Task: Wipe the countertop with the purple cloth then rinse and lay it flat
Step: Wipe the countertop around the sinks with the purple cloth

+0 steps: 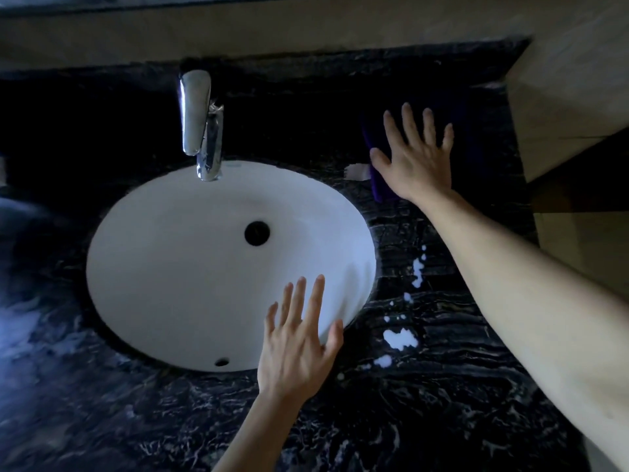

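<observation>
One white oval ceramic sink (177, 267) sits at centre, one chrome tap (200, 124) at twelve o'clock of it, one dark purple cloth (383, 185) at two o'clock. Two bare hands show: the left hand (299, 345) and the right hand (417, 158). Two dark holes mark the basin.

Right hand (417, 158) covers most of the purple cloth (383, 185), its far part lost in the dark countertop (425, 420); both forearms run off the frame's bottom and right edges; whether left hand (299, 338) touches the sink (170, 267) rim can't be told.
</observation>
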The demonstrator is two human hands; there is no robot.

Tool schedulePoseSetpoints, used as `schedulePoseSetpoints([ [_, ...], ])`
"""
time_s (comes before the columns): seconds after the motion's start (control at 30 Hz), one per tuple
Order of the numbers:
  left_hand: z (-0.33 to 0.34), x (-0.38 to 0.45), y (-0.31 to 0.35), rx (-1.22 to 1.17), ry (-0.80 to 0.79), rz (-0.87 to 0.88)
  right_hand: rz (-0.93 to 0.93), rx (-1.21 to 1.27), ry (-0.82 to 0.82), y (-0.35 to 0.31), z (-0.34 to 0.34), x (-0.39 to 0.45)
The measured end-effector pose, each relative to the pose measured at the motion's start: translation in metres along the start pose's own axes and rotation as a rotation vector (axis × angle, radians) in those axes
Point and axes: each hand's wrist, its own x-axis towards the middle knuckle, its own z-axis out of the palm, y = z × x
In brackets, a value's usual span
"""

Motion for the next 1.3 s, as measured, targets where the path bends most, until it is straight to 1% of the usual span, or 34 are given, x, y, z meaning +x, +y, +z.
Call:
schedulePoseSetpoints([
  [0.2,0.0,-0.001,-0.002,-0.005,0.018,0.017,-0.141,0.13,0.068,0.043,0.004,-0.048],
  [0.3,0.001,-0.001,-0.003,-0.005,0.037,0.041,-0.133,0.246,0.049,0.068,0.005,-0.082],
  [0.4,0.002,-0.002,-0.003,0.002,0.047,0.058,-0.092,0.373,0.049,0.076,0.007,-0.126],
  [0.53,0.002,-0.004,-0.002,-0.021,0.064,0.081,-0.138,0.353,0.064,0.052,0.016,-0.175],
  [0.77,-0.001,-0.01,-0.006,-0.181,0.13,0.133,-0.207,0.279,0.049,0.0,0.026,-0.26],
  [1.0,-0.004,-0.018,-0.012,-0.349,0.165,0.131,-0.151,0.213,0.006,-0.065,0.037,-0.332],
  [1.1,-0.006,-0.019,-0.014,-0.398,0.161,0.116,-0.058,0.255,0.002,-0.078,0.035,-0.342],
  [1.17,-0.009,-0.019,-0.017,-0.324,0.165,0.103,0.006,0.209,-0.028,-0.085,0.033,-0.339],
  [1.23,-0.009,-0.023,-0.024,-0.09,0.188,0.083,0.01,0.076,-0.06,-0.093,0.034,-0.332],
  [1.3,-0.008,-0.031,-0.033,0.11,0.164,0.037,-0.034,-0.019,-0.085,-0.093,0.037,-0.328],
])
